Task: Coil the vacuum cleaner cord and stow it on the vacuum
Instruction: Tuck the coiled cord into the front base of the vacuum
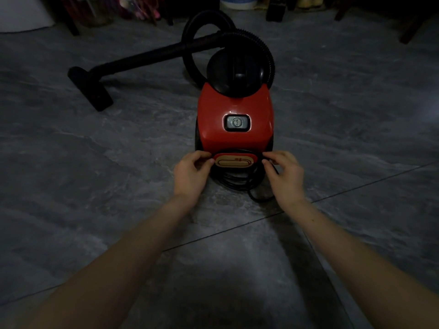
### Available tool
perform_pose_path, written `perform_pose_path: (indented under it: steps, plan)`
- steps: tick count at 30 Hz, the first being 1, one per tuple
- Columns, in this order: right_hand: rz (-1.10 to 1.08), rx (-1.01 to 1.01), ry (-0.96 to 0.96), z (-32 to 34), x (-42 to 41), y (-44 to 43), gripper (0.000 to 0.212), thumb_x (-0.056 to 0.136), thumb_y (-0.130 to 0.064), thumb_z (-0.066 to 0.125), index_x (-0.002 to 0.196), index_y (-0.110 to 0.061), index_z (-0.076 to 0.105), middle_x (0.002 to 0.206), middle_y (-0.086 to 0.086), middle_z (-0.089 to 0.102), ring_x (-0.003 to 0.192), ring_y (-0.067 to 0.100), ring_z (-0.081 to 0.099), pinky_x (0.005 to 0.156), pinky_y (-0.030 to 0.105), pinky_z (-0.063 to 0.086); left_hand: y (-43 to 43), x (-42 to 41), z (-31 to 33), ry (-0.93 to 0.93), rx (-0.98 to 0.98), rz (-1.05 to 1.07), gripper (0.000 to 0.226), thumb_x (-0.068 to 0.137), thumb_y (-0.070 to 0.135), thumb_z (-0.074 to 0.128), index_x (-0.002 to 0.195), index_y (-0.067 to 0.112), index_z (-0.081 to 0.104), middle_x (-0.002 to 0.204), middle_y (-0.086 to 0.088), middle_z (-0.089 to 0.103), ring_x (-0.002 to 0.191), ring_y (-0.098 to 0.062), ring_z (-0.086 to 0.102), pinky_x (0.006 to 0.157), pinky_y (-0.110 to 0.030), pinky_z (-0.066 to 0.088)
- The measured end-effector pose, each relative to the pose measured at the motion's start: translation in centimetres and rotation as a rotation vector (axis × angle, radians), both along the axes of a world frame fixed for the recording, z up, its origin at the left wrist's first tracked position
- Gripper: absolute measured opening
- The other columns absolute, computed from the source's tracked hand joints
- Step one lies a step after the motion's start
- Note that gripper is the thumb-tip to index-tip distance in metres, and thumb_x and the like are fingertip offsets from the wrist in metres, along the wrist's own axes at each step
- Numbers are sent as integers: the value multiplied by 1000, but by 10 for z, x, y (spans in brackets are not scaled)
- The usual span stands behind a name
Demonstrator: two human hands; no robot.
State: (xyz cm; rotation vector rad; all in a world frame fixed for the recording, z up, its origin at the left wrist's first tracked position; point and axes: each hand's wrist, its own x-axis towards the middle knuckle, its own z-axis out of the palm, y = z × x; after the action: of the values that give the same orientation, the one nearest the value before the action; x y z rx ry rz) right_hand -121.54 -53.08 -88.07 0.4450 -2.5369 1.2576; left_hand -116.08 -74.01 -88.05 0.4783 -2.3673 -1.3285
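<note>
Bare hands (190,173) at looped black cord (237,182)

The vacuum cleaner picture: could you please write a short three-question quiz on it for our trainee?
1. True or false: the cord lies stretched out in a straight line.
2. The power button sits on: A) the red top of the vacuum, B) its hose, C) its wheel.
3. Fill in: the nozzle lies to the vacuum's ___ in the picture.
Key: 1 false, it is looped at the vacuum's near end, between the left hand and right hand; 2 A; 3 left.
</note>
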Motion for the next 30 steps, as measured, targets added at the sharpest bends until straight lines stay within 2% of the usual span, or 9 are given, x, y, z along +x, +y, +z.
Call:
perform_pose_path:
  steps: [5, 10, 15, 19, 22, 24, 28, 30]
  plan:
    - [6, 9, 1, 4, -1, -12, 20, 86, -3, 66, 104, -8, 73, 99, 0, 61, 97, 11, 53, 88, 1, 34, 1, -1, -2, 1, -35, -12, 16, 84, 15, 68, 100, 12, 72, 98, 0, 67, 89, -10, 61, 81, -15, 45]
    - [-39, -113, -104, 7, -6, -18, 17, 83, -3, 69, 92, -16, 75, 87, -17, 54, 86, 0, 55, 81, 9, 43, 0, -2, 0, -13, -25, -11, 19, 85, 14, 66, 104, 13, 70, 99, 5, 62, 90, -7, 58, 79, -7, 40]
    - [19, -11, -53, 7, -6, -13, 17, 87, -7, 67, 101, -12, 74, 94, -8, 60, 93, 12, 60, 85, 14, 45, 2, -3, -1, 1, -46, -20, 18, 84, 15, 68, 102, 14, 71, 97, 3, 63, 88, -6, 57, 78, -6, 40]
    - [79, 79, -16, 2, 0, -11, 26, 90, -14, 64, 116, -10, 69, 109, 4, 66, 105, 16, 59, 95, 25, 45, 2, -5, -2, 17, -64, -9, 16, 84, 17, 68, 99, 13, 71, 94, 5, 62, 85, -6, 58, 75, -3, 39]
    - [95, 84, -8, -2, 3, -9, 30, 91, -12, 63, 120, -9, 66, 116, 5, 65, 109, 10, 55, 98, 19, 40, 4, -5, -4, 15, -92, -25, 15, 85, 18, 67, 98, 12, 71, 93, 3, 64, 82, -6, 58, 72, 1, 38]
    - [97, 71, 7, -3, 1, -8, 29, 90, -10, 63, 119, -9, 66, 116, 5, 66, 110, 13, 57, 99, 20, 41, 5, -5, -6, 14, -98, -32, 14, 85, 18, 67, 97, 12, 70, 92, 0, 65, 79, -7, 59, 70, 0, 39]
    - [105, 6, -39, -4, -2, -9, 29, 88, -7, 64, 116, -14, 67, 111, -6, 63, 106, 6, 59, 97, 10, 41, 3, -7, -7, -18, -124, -42, 17, 88, 21, 64, 99, 11, 71, 94, -3, 68, 81, -8, 59, 68, 0, 37]
    - [98, -6, -51, -4, -2, -8, 30, 87, -6, 65, 116, -15, 66, 111, -7, 62, 105, 6, 60, 97, 13, 44, 2, -8, -9, -40, -137, -54, 21, 89, 24, 62, 102, 10, 71, 96, -6, 71, 84, -10, 61, 69, -5, 37]
